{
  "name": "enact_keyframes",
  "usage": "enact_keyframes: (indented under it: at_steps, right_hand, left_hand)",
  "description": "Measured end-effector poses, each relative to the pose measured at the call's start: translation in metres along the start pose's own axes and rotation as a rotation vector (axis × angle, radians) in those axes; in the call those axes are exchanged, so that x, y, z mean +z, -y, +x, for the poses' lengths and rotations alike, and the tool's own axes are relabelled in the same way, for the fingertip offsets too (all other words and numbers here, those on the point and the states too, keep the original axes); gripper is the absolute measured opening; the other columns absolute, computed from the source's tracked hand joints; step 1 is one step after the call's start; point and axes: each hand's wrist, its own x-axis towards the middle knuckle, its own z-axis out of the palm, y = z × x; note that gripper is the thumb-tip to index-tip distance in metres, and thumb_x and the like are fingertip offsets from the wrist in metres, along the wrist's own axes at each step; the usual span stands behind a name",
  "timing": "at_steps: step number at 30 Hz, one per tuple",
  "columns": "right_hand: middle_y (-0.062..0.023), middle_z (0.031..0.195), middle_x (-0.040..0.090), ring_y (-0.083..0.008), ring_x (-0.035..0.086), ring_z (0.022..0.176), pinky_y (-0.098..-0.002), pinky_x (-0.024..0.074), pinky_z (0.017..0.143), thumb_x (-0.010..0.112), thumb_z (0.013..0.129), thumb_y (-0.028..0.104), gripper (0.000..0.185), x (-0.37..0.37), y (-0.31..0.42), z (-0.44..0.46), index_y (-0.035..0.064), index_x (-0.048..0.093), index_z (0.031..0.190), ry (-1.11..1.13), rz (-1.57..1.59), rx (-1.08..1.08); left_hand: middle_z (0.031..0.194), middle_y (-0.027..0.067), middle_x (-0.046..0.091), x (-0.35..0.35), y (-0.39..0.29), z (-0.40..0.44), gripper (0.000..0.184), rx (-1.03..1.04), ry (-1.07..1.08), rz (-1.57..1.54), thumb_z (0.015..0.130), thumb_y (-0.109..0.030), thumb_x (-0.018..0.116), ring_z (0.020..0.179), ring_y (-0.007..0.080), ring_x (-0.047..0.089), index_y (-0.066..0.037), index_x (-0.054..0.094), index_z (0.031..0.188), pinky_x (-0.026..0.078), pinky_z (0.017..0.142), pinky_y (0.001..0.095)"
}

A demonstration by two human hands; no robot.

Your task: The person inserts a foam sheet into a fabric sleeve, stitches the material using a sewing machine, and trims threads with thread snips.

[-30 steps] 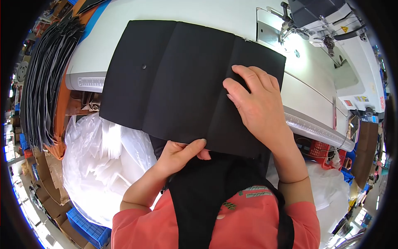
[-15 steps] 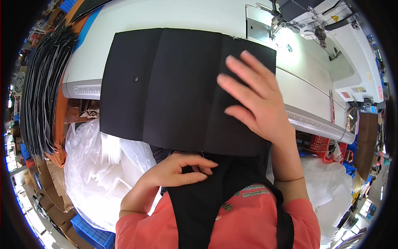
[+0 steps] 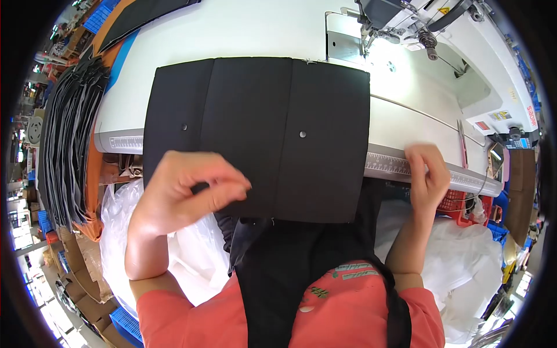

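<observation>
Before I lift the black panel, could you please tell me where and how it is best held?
I'd pinch the black panel by its near edge, coming from the side of the black apron, thumb above and fingers beneath. It is broad and thin, and that part reaches out past the ruled table edge, so fingers can probably get under it.

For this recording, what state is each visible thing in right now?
Black panel: unfolded, two studs uncovered, overhanging table edge.
Left hand: fingers curled, over panel; contact unclear.
Right hand: fingers bent, blurred, off the panel.
Sewing machine: screen lit.
Dark sheets: stacked, draped downward.
</observation>
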Motion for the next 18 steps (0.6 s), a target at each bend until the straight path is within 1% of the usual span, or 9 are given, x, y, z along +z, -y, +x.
enact_keyframes:
  at_steps: [3, 5, 7, 8, 10, 12, 13, 15, 18]
  right_hand:
    - [-0.0030, 0.064, 0.059, -0.0123, 0.048, 0.056, -0.0222, 0.0359, 0.054, 0.052, 0.084, 0.001, 0.016, -0.017, 0.005, -0.032, -0.0014, 0.066, 0.077, 0.155, 0.078, 0.101]
    - [-0.0042, 0.065, 0.062, -0.0134, 0.051, 0.057, -0.0212, 0.0385, 0.057, 0.054, 0.083, 0.006, 0.018, -0.016, 0.012, -0.042, -0.0030, 0.069, 0.083, 0.445, 0.191, 0.326]
    - [-0.0058, 0.076, 0.068, -0.0162, 0.056, 0.062, -0.0251, 0.0437, 0.060, 0.063, 0.083, 0.007, 0.013, 0.010, 0.017, -0.053, -0.0030, 0.070, 0.088, 0.500, 0.363, 0.399]
    - [-0.0058, 0.076, 0.068, -0.0162, 0.056, 0.062, -0.0251, 0.0437, 0.060, 0.063, 0.083, 0.007, 0.013, 0.022, 0.015, -0.058, -0.0030, 0.070, 0.088, 0.499, 0.366, 0.400]
    - [-0.0074, 0.082, 0.072, -0.0158, 0.061, 0.066, -0.0242, 0.0476, 0.063, 0.062, 0.088, 0.008, 0.016, 0.045, 0.012, -0.066, -0.0030, 0.071, 0.097, 0.615, 0.748, 0.429]
    - [-0.0099, 0.083, 0.073, -0.0152, 0.065, 0.070, -0.0227, 0.0505, 0.065, 0.062, 0.094, 0.012, 0.018, 0.066, 0.019, -0.073, -0.0034, 0.071, 0.098, 0.563, 0.888, 0.638]
    - [-0.0099, 0.083, 0.073, -0.0152, 0.065, 0.070, -0.0227, 0.0505, 0.065, 0.062, 0.094, 0.012, 0.018, 0.070, 0.014, -0.075, -0.0034, 0.071, 0.098, 0.560, 0.893, 0.632]
    - [-0.0132, 0.082, 0.073, -0.0163, 0.069, 0.072, -0.0213, 0.0519, 0.065, 0.064, 0.096, 0.016, 0.021, 0.077, 0.006, -0.076, -0.0044, 0.069, 0.099, 0.509, 0.907, 0.637]
    - [-0.0137, 0.081, 0.073, -0.0178, 0.070, 0.073, -0.0217, 0.0521, 0.065, 0.065, 0.096, 0.017, 0.022, 0.079, 0.002, -0.077, -0.0044, 0.068, 0.098, 0.495, 0.955, 0.646]
  left_hand:
    - [0.086, 0.0079, 0.073, 0.006, 0.011, -0.006, 0.013, 0.079, -0.009, 0.091, 0.083, 0.003, 0.071, 0.070, 0.0132, 0.063, 0.002, 0.073, 0.096, 0.047, 0.064, 0.0213]
    - [0.095, 0.0108, 0.073, 0.014, 0.017, -0.006, 0.016, 0.056, -0.464, 0.171, 0.085, 0.003, 0.069, 0.075, 0.0156, 0.065, 0.002, 0.072, 0.101, 0.050, 0.071, 0.0232]
    - [0.110, 0.0140, 0.071, 0.009, 0.029, 0.003, 0.021, 0.159, -0.549, 0.540, 0.086, 0.000, 0.069, 0.090, 0.0213, 0.067, 0.001, 0.070, 0.107, 0.052, 0.083, 0.0285]
    - [0.110, 0.0140, 0.071, 0.007, 0.034, 0.010, 0.021, 0.158, -0.548, 0.543, 0.086, 0.000, 0.069, 0.090, 0.0213, 0.067, 0.001, 0.070, 0.107, 0.052, 0.083, 0.0285]
    - [0.122, 0.0140, 0.067, 0.004, 0.040, 0.023, 0.029, 0.258, -0.428, 0.743, 0.087, -0.006, 0.071, 0.109, 0.0288, 0.065, -0.002, 0.068, 0.115, 0.050, 0.095, 0.0336]
    - [0.139, 0.0149, 0.058, 0.001, 0.040, 0.034, 0.041, 0.248, -0.373, 0.975, 0.093, -0.015, 0.068, 0.133, 0.0332, 0.052, -0.003, 0.060, 0.131, 0.042, 0.107, 0.0374]
    - [0.139, 0.0149, 0.058, -0.005, 0.046, 0.040, 0.041, 0.251, -0.375, 0.983, 0.093, -0.015, 0.068, 0.133, 0.0332, 0.052, -0.003, 0.060, 0.131, 0.042, 0.107, 0.0374]
    - [0.141, 0.0127, 0.058, -0.021, 0.068, 0.050, 0.050, 0.188, -0.471, 1.103, 0.095, -0.040, 0.064, 0.135, 0.0352, 0.050, -0.010, 0.060, 0.135, 0.039, 0.112, 0.0422]
    - [0.145, 0.0117, 0.055, -0.044, 0.091, 0.060, 0.055, 0.176, -0.529, 1.166, 0.096, -0.048, 0.057, 0.138, 0.0343, 0.046, -0.013, 0.059, 0.137, 0.036, 0.114, 0.0450]
